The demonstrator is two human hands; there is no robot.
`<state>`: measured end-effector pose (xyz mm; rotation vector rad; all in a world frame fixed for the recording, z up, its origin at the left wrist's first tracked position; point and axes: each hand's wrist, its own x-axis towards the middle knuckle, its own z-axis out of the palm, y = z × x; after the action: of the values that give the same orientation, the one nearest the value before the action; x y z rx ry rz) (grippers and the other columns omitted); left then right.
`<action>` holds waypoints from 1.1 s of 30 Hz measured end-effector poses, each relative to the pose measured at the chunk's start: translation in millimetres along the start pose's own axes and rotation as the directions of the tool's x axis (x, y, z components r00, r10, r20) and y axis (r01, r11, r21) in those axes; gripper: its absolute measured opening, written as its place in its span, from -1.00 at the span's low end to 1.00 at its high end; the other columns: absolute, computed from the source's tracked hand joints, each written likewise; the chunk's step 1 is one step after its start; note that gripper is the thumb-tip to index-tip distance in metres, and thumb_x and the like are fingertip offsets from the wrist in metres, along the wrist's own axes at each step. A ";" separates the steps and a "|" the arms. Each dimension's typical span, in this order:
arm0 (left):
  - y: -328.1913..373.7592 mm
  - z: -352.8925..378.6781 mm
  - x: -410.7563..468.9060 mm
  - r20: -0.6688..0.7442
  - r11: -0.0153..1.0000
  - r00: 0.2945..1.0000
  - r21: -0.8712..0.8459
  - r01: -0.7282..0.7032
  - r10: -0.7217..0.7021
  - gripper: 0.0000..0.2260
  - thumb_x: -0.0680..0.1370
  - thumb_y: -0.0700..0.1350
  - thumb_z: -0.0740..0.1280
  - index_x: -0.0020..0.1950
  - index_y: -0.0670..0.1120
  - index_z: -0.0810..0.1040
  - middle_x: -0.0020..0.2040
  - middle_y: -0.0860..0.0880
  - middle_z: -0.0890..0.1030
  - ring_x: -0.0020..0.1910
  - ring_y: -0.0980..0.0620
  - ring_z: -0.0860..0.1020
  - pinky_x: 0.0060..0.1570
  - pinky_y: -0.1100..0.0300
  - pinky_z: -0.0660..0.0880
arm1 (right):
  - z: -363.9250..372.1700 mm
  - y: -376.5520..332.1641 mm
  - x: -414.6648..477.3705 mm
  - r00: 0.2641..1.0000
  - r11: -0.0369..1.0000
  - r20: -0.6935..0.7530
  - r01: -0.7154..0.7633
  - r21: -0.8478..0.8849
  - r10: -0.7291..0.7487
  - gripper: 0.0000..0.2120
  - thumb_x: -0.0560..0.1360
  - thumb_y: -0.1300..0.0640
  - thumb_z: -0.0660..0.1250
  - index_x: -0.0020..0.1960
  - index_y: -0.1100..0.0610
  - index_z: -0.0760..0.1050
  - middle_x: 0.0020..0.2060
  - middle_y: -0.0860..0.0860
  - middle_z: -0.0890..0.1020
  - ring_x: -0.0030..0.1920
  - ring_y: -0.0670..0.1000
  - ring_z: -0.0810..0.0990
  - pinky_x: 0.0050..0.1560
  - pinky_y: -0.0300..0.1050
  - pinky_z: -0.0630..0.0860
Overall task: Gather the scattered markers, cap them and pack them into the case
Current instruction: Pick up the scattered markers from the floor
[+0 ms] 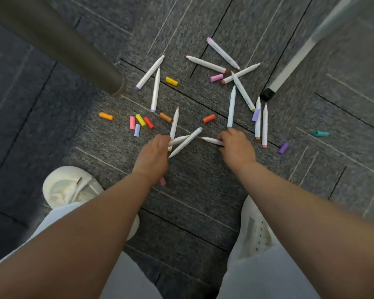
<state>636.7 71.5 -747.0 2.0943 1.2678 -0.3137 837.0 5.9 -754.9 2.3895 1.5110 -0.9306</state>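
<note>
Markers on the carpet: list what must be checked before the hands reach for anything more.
1. Left hand grips its bundle of markers: ok.
2. Right hand has hold of the reddish-tipped marker: ok.
3. Held markers capped: not ok; bare tips show.
4. Caps collected: not ok; the yellow cap and teal cap, among others, lie loose on the carpet.
5. All markers gathered: not ok; many remain, such as the purple-ended marker.
6. Case at hand: cannot tell; none in view.
</note>
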 end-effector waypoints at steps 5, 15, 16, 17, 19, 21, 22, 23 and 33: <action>6.7 -10.5 24.2 -0.172 0.981 0.966 -0.050 0.189 -0.195 -0.83 0.56 -0.16 0.17 0.05 -0.24 0.43 0.09 -0.20 0.41 0.00 -0.16 0.41 -0.13 0.02 0.36 | -3.5 -1.6 1.5 0.999 1.000 0.031 -0.013 -0.011 0.014 -0.80 0.54 0.21 0.23 0.16 0.19 0.41 0.13 0.11 0.47 0.16 0.15 0.41 0.02 0.00 0.41; -7.2 -15.8 50.8 -0.101 0.953 0.951 -0.122 0.278 -0.291 -0.77 0.55 0.05 0.29 -0.04 -0.12 0.56 -0.31 -0.03 0.46 -0.30 -0.06 0.46 -0.33 0.15 0.33 | -0.4 -44.5 4.8 0.915 0.890 0.157 0.399 -0.222 -0.371 -0.55 0.56 0.17 0.20 0.43 0.01 0.25 0.35 0.10 0.25 0.29 0.14 0.30 0.05 -0.01 0.45; -7.9 -15.3 51.0 -0.091 0.948 0.948 -0.122 0.294 -0.305 -0.75 0.54 0.05 0.29 -0.04 -0.13 0.57 -0.32 -0.03 0.47 -0.30 -0.06 0.46 -0.34 0.16 0.32 | 1.2 -48.2 5.0 0.910 0.882 0.173 0.409 -0.235 -0.376 -0.54 0.57 0.18 0.19 0.45 -0.01 0.23 0.38 0.09 0.22 0.31 0.15 0.28 0.05 0.00 0.46; -8.7 -14.9 51.8 -0.085 0.940 0.943 -0.141 0.309 -0.323 -0.74 0.54 0.06 0.30 -0.04 -0.13 0.59 -0.32 -0.04 0.49 -0.30 -0.06 0.47 -0.34 0.16 0.32 | 1.9 -51.8 5.1 0.911 0.883 0.167 0.407 -0.234 -0.376 -0.54 0.58 0.19 0.17 0.45 0.01 0.22 0.40 0.10 0.21 0.32 0.15 0.28 0.04 0.00 0.47; -10.4 -14.7 54.0 -0.102 0.916 0.925 -0.214 0.339 -0.366 -0.73 0.53 0.05 0.31 -0.04 -0.14 0.62 -0.29 -0.06 0.52 -0.30 -0.05 0.47 -0.32 0.16 0.32 | 0.8 -58.5 4.8 0.916 0.893 0.115 0.400 -0.207 -0.384 -0.59 0.58 0.21 0.14 0.42 0.09 0.21 0.40 0.11 0.21 0.30 0.15 0.30 -0.02 -0.01 0.47; -13.3 -16.0 55.8 -0.127 0.891 0.904 -0.272 0.364 -0.408 -0.75 0.53 0.04 0.32 -0.04 -0.14 0.62 -0.28 -0.07 0.53 -0.30 -0.03 0.45 -0.29 0.16 0.31 | -2.9 -63.5 7.2 0.904 0.884 0.082 0.427 -0.192 -0.419 -0.59 0.57 0.23 0.14 0.41 0.10 0.21 0.40 0.09 0.21 0.29 0.14 0.30 -0.07 -0.03 0.46; -15.4 -16.6 56.4 -0.137 0.884 0.898 -0.287 0.368 -0.418 -0.76 0.53 0.03 0.32 -0.04 -0.14 0.62 -0.26 -0.09 0.55 -0.29 -0.03 0.46 -0.28 0.15 0.32 | -4.8 -65.5 10.0 0.893 0.871 0.091 0.450 -0.196 -0.440 -0.57 0.57 0.23 0.15 0.42 0.09 0.22 0.42 0.08 0.19 0.29 0.14 0.30 -0.07 -0.03 0.46; -18.0 -17.0 56.8 -0.143 0.880 0.894 -0.297 0.370 -0.424 -0.76 0.52 0.03 0.33 -0.04 -0.13 0.62 -0.24 -0.12 0.58 -0.27 -0.05 0.48 -0.28 0.15 0.34 | -6.5 -67.1 13.3 0.882 0.856 0.111 0.471 -0.214 -0.458 -0.57 0.57 0.23 0.16 0.42 0.08 0.24 0.43 0.06 0.17 0.30 0.13 0.29 -0.06 -0.04 0.45; -9.4 -13.0 58.8 -0.063 0.965 0.968 -0.114 0.236 -0.244 -0.70 0.50 0.10 0.33 -0.03 -0.13 0.62 -0.14 -0.10 0.61 -0.19 -0.08 0.55 -0.28 0.16 0.39 | -2.5 -47.5 13.5 0.899 0.863 0.104 0.437 -0.251 -0.425 -0.71 0.57 0.11 0.17 0.27 0.16 0.36 0.22 0.07 0.42 0.24 0.11 0.32 -0.03 -0.08 0.36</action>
<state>656.5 123.8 -771.3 1.8818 1.5542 -0.2678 801.1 39.8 -752.1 1.8626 2.0557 -0.7802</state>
